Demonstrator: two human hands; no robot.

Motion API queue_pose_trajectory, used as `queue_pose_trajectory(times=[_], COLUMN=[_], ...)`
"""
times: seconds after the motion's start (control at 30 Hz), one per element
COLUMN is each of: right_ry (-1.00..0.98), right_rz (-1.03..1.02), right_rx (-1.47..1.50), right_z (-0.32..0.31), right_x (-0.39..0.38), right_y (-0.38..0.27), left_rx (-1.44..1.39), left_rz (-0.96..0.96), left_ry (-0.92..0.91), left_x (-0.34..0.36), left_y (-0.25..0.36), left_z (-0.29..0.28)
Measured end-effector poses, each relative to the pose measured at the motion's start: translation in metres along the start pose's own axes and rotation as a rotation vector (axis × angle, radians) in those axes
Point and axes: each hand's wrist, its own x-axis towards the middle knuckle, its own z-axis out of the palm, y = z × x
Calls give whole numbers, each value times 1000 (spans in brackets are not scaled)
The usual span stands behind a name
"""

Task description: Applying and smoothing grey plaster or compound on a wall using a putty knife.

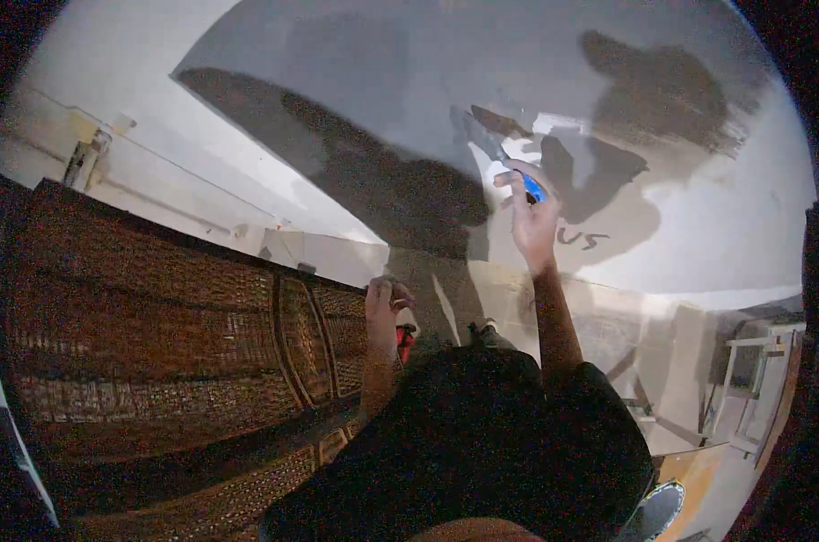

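My right hand [536,217] is raised to the wall [644,230], its fingers closed round the blue handle of a putty knife [489,140]. The grey blade points up and left, close to the wall; whether it touches cannot be made out. Around it lie a dark patch, a bright pale patch and my own shadows. Lower and to the left, my left hand [389,294] has its fingers curled near the end of a brown woven panel [175,307]. Whatever those fingers hold, if anything, is hidden. Just below its wrist shows a small red thing [405,343].
The woven panel with dark wooden frame runs along my left. A white pipe-like fitting [86,158] is on the wall at far left. To my right are a pale frame [744,388], a wooden board [694,479] and a dark oval object [658,510].
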Motion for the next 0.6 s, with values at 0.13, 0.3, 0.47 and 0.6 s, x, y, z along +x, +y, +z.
queue_pose_trajectory(times=[0.13, 0.3, 0.47, 0.6], right_ry=[102, 379, 719, 738], right_rz=[-172, -192, -245, -282], right_rx=[-221, -524, -577, -825], right_z=[-20, -103, -126, -85], right_x=[23, 20, 14, 10], right_y=[36, 19, 5, 40], left_rx=[-31, 36, -39, 51], left_rz=[-114, -273, -280, -348], left_ry=[-128, -169, -469, -533], left_x=[35, 75, 124, 162], left_y=[-10, -18, -20, -12], left_z=[15, 50, 64, 67])
